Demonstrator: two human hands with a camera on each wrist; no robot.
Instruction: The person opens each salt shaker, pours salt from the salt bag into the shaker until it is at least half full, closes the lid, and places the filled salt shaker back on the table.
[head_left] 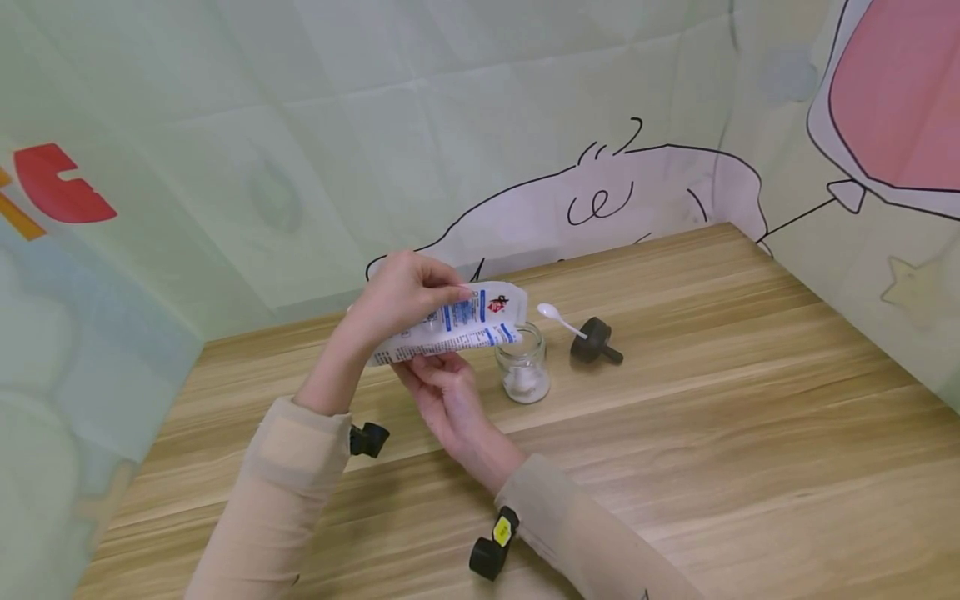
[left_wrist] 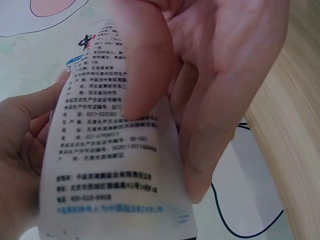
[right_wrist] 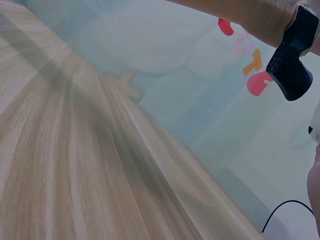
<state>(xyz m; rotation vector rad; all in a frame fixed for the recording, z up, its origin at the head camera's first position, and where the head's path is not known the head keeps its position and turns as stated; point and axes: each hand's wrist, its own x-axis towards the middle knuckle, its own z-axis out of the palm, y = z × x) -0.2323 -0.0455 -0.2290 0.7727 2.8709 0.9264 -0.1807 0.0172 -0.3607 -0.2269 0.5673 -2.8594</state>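
Note:
A white salt bag (head_left: 465, 321) with blue and black print is held tilted in both hands, its right end overlapping the mouth of a glass jar (head_left: 522, 367) in the head view. My left hand (head_left: 405, 296) grips the bag from above, thumb pressed along its printed face in the left wrist view. From below, my right hand (head_left: 450, 400) holds the bag's underside; its fingers (left_wrist: 47, 100) show at the bag's edge in the left wrist view. White grains (head_left: 527, 385) lie in the bottom of the jar.
Right of the jar, a black lid (head_left: 592, 340) with a stubby handle lies on the wooden table (head_left: 712, 417). A small white spoon (head_left: 558, 317) leans on that lid. Behind the table hangs a printed cloth backdrop (head_left: 337, 167). Black wrist cameras (head_left: 491, 546) are strapped to both sleeves.

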